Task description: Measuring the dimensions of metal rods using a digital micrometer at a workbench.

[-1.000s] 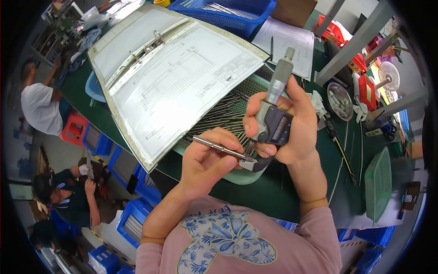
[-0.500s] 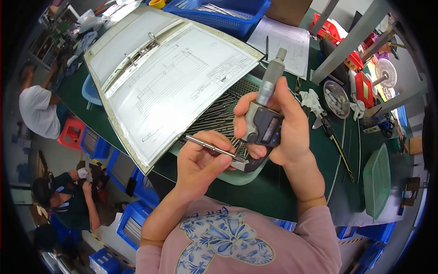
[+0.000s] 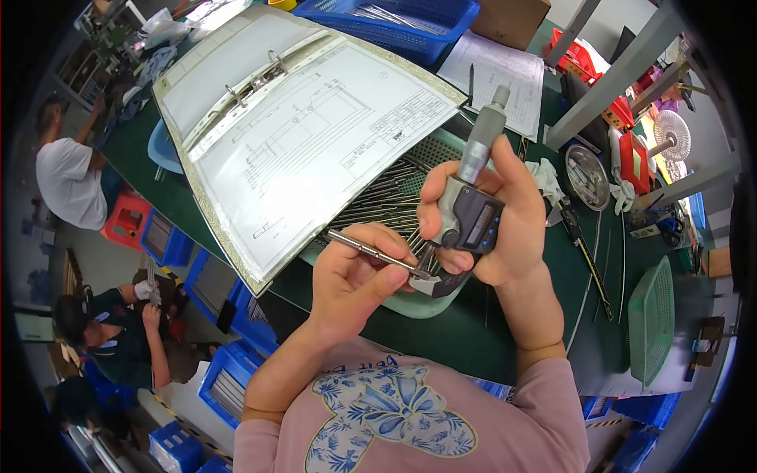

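Observation:
My left hand [image 3: 351, 276] pinches a thin stepped metal rod [image 3: 371, 251] between thumb and fingers. The rod slants down to the right, its far end at the frame of a digital micrometer [image 3: 477, 213]. My right hand [image 3: 512, 217] is wrapped round that micrometer, its grey thimble pointing up and its small display facing me. Whether the rod touches both measuring faces I cannot tell. Beneath both hands a green basket [image 3: 451, 148] holds many similar metal rods [image 3: 382, 197].
An open binder with a technical drawing [image 3: 315, 126] overlaps the basket on the left. Behind stands a blue basket [image 3: 426, 39] of rods. To the right lie a caliper [image 3: 583, 252], a metal bowl [image 3: 587, 177] and a green tray [image 3: 652, 323]. Two people [image 3: 71, 181] work at left.
The view has shifted slightly, so the scene sits a little differently. Both hands keep their grips on the rod and the micrometer, with the rod's end still at the micrometer's frame.

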Demonstrator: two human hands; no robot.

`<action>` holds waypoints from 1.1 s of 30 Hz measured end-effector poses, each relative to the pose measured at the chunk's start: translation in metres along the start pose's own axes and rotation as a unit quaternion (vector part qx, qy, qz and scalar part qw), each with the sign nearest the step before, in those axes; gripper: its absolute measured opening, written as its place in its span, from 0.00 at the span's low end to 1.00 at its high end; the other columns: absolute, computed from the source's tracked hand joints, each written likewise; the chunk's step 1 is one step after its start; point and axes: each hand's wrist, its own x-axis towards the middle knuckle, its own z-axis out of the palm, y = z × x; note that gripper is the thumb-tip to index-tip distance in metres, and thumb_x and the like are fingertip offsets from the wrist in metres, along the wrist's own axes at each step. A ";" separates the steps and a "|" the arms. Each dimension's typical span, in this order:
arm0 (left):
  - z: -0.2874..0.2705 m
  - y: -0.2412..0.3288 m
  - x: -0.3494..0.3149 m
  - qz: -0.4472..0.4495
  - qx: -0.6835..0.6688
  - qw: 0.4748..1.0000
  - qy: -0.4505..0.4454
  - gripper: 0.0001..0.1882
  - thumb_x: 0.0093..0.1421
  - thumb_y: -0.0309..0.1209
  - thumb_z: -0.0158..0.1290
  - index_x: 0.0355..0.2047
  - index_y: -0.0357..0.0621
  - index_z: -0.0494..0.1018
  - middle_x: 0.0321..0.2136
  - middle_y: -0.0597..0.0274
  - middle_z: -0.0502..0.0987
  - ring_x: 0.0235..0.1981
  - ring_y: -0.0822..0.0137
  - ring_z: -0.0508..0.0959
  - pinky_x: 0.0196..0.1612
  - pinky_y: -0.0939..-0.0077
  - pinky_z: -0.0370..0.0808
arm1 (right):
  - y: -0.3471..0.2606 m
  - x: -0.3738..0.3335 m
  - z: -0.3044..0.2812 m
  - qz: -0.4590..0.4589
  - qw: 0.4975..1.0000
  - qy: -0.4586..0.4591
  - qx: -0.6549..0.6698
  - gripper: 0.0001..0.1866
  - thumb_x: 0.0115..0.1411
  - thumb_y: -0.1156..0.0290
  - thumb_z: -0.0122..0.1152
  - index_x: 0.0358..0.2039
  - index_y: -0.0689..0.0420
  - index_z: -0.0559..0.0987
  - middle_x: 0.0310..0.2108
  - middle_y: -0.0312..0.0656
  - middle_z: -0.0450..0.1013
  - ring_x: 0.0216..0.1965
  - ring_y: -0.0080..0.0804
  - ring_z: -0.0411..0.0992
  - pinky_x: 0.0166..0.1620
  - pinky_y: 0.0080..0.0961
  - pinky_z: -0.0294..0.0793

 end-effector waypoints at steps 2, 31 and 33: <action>0.000 0.000 0.000 -0.002 0.000 1.000 -0.006 0.10 0.51 0.18 0.48 0.35 0.34 0.64 0.32 0.56 0.67 0.32 0.70 0.70 0.33 0.81 0.73 | 0.001 0.000 -0.002 0.001 1.000 0.003 -0.011 0.35 0.56 0.43 0.28 0.29 0.67 0.69 0.19 0.51 0.69 0.07 0.27 0.60 0.08 0.16 0.60; 0.002 0.001 -0.003 -0.032 -0.014 0.999 0.029 0.09 0.51 0.19 0.48 0.33 0.36 0.63 0.31 0.54 0.67 0.31 0.70 0.71 0.31 0.79 0.73 | -0.001 -0.001 -0.001 -0.002 0.999 -0.006 -0.034 0.35 0.56 0.42 0.29 0.28 0.66 0.70 0.19 0.52 0.69 0.07 0.27 0.61 0.09 0.15 0.61; 0.002 0.001 -0.003 -0.030 -0.012 0.999 0.027 0.09 0.51 0.19 0.48 0.33 0.36 0.63 0.31 0.54 0.67 0.31 0.70 0.71 0.31 0.79 0.73 | -0.001 -0.001 0.001 0.000 1.000 -0.001 -0.025 0.35 0.56 0.43 0.28 0.28 0.66 0.70 0.19 0.51 0.69 0.07 0.27 0.61 0.09 0.15 0.61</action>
